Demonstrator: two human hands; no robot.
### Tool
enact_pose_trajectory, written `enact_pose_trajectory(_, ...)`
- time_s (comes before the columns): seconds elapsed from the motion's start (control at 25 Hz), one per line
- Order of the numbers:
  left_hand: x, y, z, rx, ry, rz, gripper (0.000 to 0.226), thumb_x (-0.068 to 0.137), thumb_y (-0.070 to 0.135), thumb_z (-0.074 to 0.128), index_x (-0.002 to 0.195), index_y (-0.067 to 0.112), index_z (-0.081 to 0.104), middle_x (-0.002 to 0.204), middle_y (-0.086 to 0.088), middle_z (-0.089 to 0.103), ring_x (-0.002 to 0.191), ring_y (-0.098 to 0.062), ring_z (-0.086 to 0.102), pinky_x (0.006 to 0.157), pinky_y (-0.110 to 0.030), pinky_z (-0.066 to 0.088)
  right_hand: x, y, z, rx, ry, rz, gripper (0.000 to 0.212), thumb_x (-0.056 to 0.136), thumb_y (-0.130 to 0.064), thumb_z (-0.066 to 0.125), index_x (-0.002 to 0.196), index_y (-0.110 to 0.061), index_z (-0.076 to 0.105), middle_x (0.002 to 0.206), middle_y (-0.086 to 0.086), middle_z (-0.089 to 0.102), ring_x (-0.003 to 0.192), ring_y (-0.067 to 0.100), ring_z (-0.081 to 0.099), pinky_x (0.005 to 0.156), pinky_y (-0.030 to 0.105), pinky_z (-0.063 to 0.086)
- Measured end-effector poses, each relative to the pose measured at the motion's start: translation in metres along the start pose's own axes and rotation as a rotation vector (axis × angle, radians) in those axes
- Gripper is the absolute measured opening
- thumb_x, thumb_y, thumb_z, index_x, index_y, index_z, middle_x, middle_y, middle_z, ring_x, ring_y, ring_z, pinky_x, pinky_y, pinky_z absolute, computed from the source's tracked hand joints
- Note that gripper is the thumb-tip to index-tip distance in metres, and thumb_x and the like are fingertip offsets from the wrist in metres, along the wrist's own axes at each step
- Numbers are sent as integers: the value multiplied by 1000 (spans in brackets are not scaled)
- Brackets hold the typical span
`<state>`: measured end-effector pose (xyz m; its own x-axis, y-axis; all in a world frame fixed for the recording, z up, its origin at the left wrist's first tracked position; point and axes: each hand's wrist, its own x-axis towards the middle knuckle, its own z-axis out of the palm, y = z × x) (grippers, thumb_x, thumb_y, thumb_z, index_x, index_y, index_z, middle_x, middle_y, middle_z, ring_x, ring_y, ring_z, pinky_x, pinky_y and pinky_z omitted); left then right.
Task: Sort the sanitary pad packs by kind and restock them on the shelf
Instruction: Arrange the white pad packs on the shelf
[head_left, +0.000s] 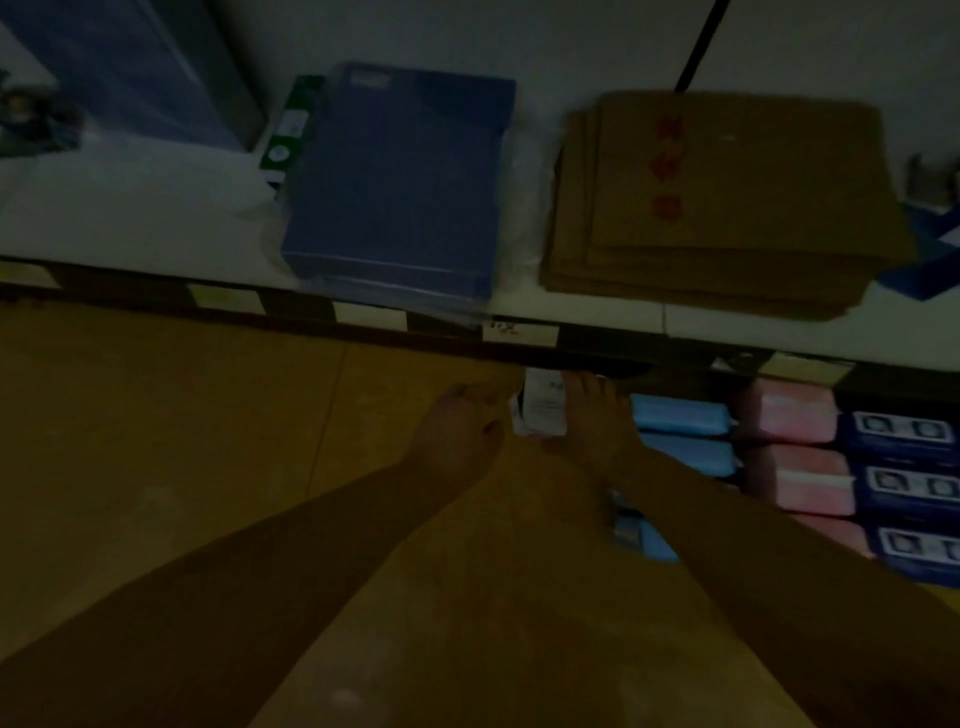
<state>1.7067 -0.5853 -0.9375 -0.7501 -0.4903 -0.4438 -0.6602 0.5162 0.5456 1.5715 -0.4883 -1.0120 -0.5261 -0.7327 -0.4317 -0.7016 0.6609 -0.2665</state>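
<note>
The view is dark and blurred. A white sanitary pad pack (543, 410) stands just under the edge of the upper shelf (597, 317). My right hand (597, 423) holds it, fingers up along its right side and thumb under its lower edge. My left hand (457, 431) is close to the pack's left edge with its fingers loosely curled; I cannot tell whether it touches. To the right, on the lower shelf, lie light blue packs (680, 415), then pink packs (789, 415), then dark blue packs (904, 434), each kind in its own column.
On the upper shelf sit a stack of blue boxes (395, 182), a green box (291, 130) beside it and a pile of flattened cardboard (727, 197). Price-label strips (369, 314) run along the shelf edge. A brown surface (208, 441) spreads below left.
</note>
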Motion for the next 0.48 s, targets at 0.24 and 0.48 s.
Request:
enact_pose_trajectory(0.24,20,-23,15,25,12,-84,41,97,21,45,136,10,41,140,-9,41,120,-20,46,93,-17,32,20,0,18,-180,14,-41,68,92,-25,51,145,-1,15,149,21,22,134,34,25,111,43,16)
enact_pose_trajectory(0.48,9,2,-1,36,7,-48,39,99,16,40,137,6,40,141,-11,41,124,-22,42,92,-16,29,8,-5,-9,-212,-14,-67,73,88,-37,57,143,-7,20,144,15,29,130,30,30,106,37,22)
